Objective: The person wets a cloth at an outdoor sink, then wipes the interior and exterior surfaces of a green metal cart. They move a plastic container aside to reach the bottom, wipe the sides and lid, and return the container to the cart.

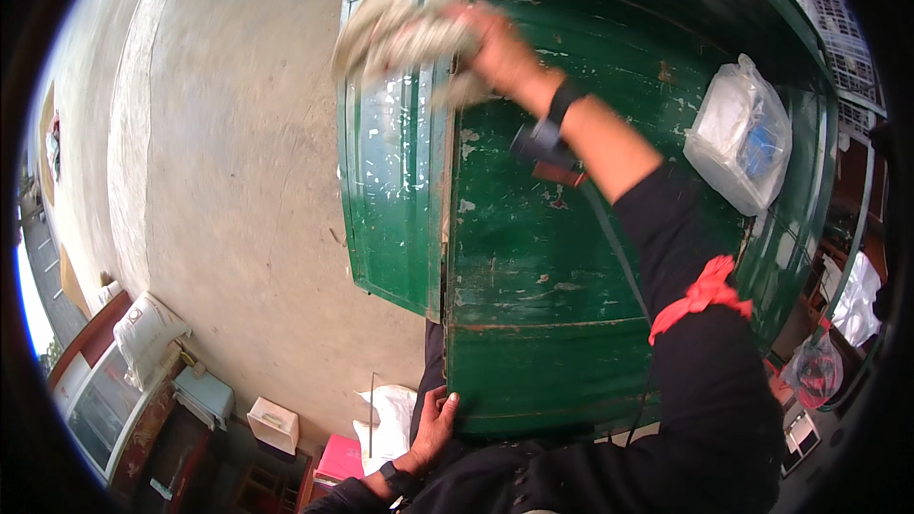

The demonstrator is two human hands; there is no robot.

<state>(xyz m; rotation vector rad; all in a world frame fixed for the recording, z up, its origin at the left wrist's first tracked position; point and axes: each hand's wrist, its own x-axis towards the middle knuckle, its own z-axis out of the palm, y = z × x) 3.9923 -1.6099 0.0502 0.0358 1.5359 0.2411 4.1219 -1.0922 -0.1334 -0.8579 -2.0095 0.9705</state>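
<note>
My right hand [489, 43] is closed on a pale cloth [407, 36], both blurred by motion, over the upper edge of a worn green metal truck bed [543, 257]. Beside that edge hangs a green folded-down panel [393, 193] with chipped paint. My left hand [435, 421] rests at the bed's near left corner, its fingers against the edge, with no object seen in it. Below my right wrist a dark object with a strap [546, 146] shows over the bed. A clear plastic bag [742, 135] with white and blue contents lies at the bed's right side.
A concrete floor [235, 157] spreads to the left. White sacks [146, 335], a pale box [273, 422] and a pink box [339, 458] stand at lower left. At the right are a white plastic crate [839, 36] and a bag with a red item [814, 371].
</note>
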